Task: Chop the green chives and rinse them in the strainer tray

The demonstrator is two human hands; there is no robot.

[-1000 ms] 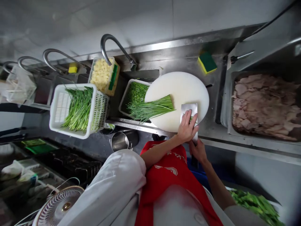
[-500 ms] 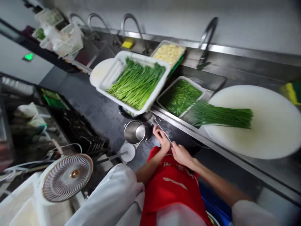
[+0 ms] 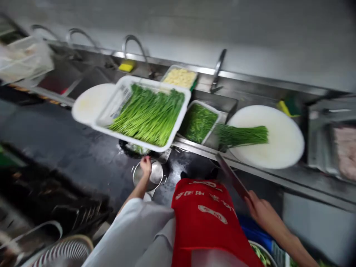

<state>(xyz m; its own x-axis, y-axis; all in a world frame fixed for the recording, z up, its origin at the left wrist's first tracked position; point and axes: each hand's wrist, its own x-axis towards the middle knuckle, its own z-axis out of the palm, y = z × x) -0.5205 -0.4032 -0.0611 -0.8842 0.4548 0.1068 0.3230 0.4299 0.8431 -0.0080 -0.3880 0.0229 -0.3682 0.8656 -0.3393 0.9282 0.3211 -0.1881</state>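
Note:
My right hand (image 3: 257, 207) is wrapped round the handle of a kitchen knife (image 3: 232, 176), its blade angled up and left, just short of the counter edge. My left hand (image 3: 146, 165) is over a steel pot (image 3: 139, 177) on the floor side, fingers closed; whether anything is in them is hidden. A bundle of green chives (image 3: 244, 135) lies partly on a round white cutting board (image 3: 283, 139), its left end beside a tub of cut greens (image 3: 200, 120). Left of that, a white basket (image 3: 104, 126) holds a layer of long green stalks (image 3: 152, 116).
Behind the basket stands a tray of pale peeled pieces (image 3: 180, 77). Another white board (image 3: 90, 104) lies under the basket's left side. Faucets (image 3: 218, 70) line the wall, with a yellow sponge (image 3: 127, 65). A fan (image 3: 66, 252) stands at lower left; trays with pale pink meat (image 3: 346, 148) at far right.
My hands have parted: the left moved left over the pot, the right moved right with the knife. The view has turned to the right, bringing the meat trays into sight.

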